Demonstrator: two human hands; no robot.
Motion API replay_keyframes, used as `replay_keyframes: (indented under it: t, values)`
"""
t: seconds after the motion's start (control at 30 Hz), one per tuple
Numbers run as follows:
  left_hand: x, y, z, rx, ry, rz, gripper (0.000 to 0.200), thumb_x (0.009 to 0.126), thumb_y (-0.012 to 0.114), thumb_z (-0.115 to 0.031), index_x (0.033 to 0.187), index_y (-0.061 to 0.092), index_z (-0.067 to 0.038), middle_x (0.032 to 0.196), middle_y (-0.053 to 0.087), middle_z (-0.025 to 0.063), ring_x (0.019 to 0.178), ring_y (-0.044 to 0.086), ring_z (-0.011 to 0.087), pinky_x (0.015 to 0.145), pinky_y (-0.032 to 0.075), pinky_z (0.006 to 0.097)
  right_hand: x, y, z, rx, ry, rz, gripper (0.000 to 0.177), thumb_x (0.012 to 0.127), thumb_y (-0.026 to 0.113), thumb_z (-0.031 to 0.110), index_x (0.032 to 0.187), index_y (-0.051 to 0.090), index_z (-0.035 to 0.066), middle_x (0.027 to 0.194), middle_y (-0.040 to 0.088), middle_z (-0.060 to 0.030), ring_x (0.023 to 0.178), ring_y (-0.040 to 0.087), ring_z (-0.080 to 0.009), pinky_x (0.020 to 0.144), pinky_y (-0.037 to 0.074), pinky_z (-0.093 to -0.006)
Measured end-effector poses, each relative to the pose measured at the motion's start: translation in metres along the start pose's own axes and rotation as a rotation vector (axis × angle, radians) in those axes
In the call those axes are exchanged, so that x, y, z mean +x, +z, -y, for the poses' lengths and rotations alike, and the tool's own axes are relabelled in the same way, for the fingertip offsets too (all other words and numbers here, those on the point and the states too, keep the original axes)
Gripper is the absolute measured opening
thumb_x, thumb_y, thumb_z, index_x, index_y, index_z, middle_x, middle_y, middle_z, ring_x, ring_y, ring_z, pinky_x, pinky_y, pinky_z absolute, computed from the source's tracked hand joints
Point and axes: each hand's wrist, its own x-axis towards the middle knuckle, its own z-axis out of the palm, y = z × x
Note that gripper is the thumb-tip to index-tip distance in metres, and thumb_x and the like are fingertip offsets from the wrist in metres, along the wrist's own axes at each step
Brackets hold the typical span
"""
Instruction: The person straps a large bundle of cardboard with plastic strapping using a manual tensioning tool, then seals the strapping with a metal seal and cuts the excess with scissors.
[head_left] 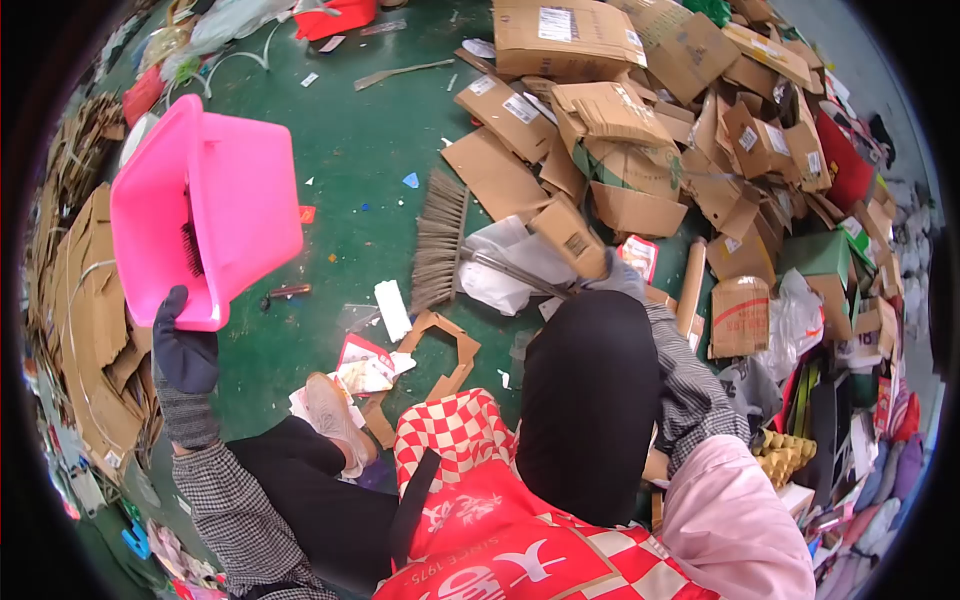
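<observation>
A pink plastic bin (255, 195) is tilted on its side at the left, a dark brush-like object visible inside. My left hand (186, 345), in a dark glove, grips its lower rim. Near the centre right, my right hand (618, 278), in a grey glove, is closed at the handle of a broom and partly hidden by my knee. The broom's grey bristles (438, 240) rest on the green floor. A small brown box (570, 237) lies against my right hand; whether the fingers also hold it is unclear.
Cardboard boxes (560, 40) are heaped at the upper right. Flattened cardboard (95, 330) is stacked at the far left. A cardboard frame (440, 350), a white strip (393, 310) and paper scraps lie on the green floor (350, 150). A red container (335, 15) stands at the top.
</observation>
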Motion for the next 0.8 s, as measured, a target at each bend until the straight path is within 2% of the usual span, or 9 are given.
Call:
replay_keyframes:
  t: [0.1,0.17,0.27,0.3,0.37,0.47,0.63,0.77,0.8]
  values:
    - [0.001,0.025,0.012,0.073,-0.023,0.004,0.04,0.085,0.058,-0.006,0.122,0.043,-0.001,0.118,0.054,0.0124,0.107,0.054,0.0235,0.094,0.046,0.0379,0.024,-0.037,-0.07,0.205,-0.06,-0.564,0.086,0.062,0.077,0.049,0.124,0.045,-0.001,0.116,0.058,-0.0196,0.107,0.057,-0.0303,0.09,0.045,-0.0362]
    - [0.003,0.03,0.014,0.114,-0.042,0.011,0.042,0.086,0.057,-0.007,0.124,0.042,0.0,0.12,0.054,0.0136,0.108,0.054,0.024,0.095,0.046,0.0372,0.011,-0.101,-0.064,1.096,-0.354,-0.693,0.067,0.078,0.07,0.033,0.126,0.042,-0.004,0.125,0.05,-0.015,0.111,0.05,-0.0222,0.094,0.04,-0.0331]
    - [0.001,0.042,0.02,0.153,-0.069,0.008,0.043,0.086,0.057,-0.009,0.124,0.041,0.004,0.119,0.055,0.0179,0.107,0.055,0.0275,0.095,0.046,0.0358,0.018,-0.095,-0.066,1.233,-0.195,-1.051,0.058,0.084,0.064,0.031,0.125,0.043,-0.003,0.127,0.047,-0.0132,0.114,0.046,-0.02,0.097,0.037,-0.032]
    - [0.003,0.04,0.021,0.158,-0.085,0.028,0.043,0.086,0.057,-0.009,0.124,0.041,0.004,0.119,0.055,0.0179,0.107,0.055,0.0275,0.095,0.046,0.0358,0.042,-0.055,-0.097,0.686,-0.121,-1.056,0.068,0.081,0.064,0.042,0.127,0.042,-0.002,0.122,0.05,-0.0198,0.11,0.051,-0.0278,0.093,0.041,-0.0385]
    - [0.009,0.029,0.015,0.084,-0.077,0.008,0.045,0.086,0.056,-0.009,0.126,0.039,0.004,0.12,0.054,0.0178,0.107,0.055,0.0282,0.095,0.046,0.0368,0.04,0.021,-0.091,0.054,0.147,-0.424,0.069,0.083,0.053,0.051,0.132,0.038,0.005,0.117,0.052,-0.0235,0.109,0.052,-0.0347,0.089,0.043,-0.0406]
    - [0.005,0.036,0.026,0.194,-0.007,0.01,0.043,0.087,0.055,-0.008,0.125,0.04,0.005,0.121,0.053,0.0174,0.109,0.053,0.0281,0.096,0.044,0.0376,0.027,0.138,-0.088,-0.227,0.074,-0.018,0.073,0.084,0.048,0.045,0.142,0.019,0.011,0.142,0.027,-0.0144,0.13,0.029,-0.0314,0.102,0.025,-0.0534]
    - [0.001,0.05,0.048,0.297,0.08,0.069,0.043,0.088,0.054,-0.009,0.125,0.038,0.006,0.122,0.051,0.0185,0.112,0.051,0.0306,0.099,0.043,0.0387,-0.013,0.124,-0.055,-0.49,0.085,0.223,0.056,0.084,0.056,0.028,0.134,0.035,0.015,0.117,0.053,-0.0109,0.113,0.051,-0.0263,0.087,0.04,-0.0476]
    - [0.025,0.013,0.041,0.361,0.076,0.072,0.046,0.088,0.054,-0.01,0.127,0.037,0.006,0.123,0.05,0.0188,0.111,0.051,0.0308,0.098,0.045,0.0397,-0.031,0.116,-0.059,-0.273,0.144,0.142,0.051,0.084,0.055,0.029,0.13,0.037,0.014,0.118,0.053,-0.0095,0.115,0.05,-0.0254,0.086,0.041,-0.0483]
    - [0.028,0.011,0.04,0.392,0.102,0.097,0.046,0.088,0.054,-0.01,0.127,0.037,0.006,0.122,0.05,0.0185,0.111,0.052,0.0307,0.098,0.045,0.0399,-0.027,0.131,-0.066,-0.026,0.277,-0.282,0.053,0.08,0.06,0.033,0.126,0.04,0.017,0.116,0.054,-0.0095,0.108,0.054,-0.0256,0.084,0.042,-0.047]
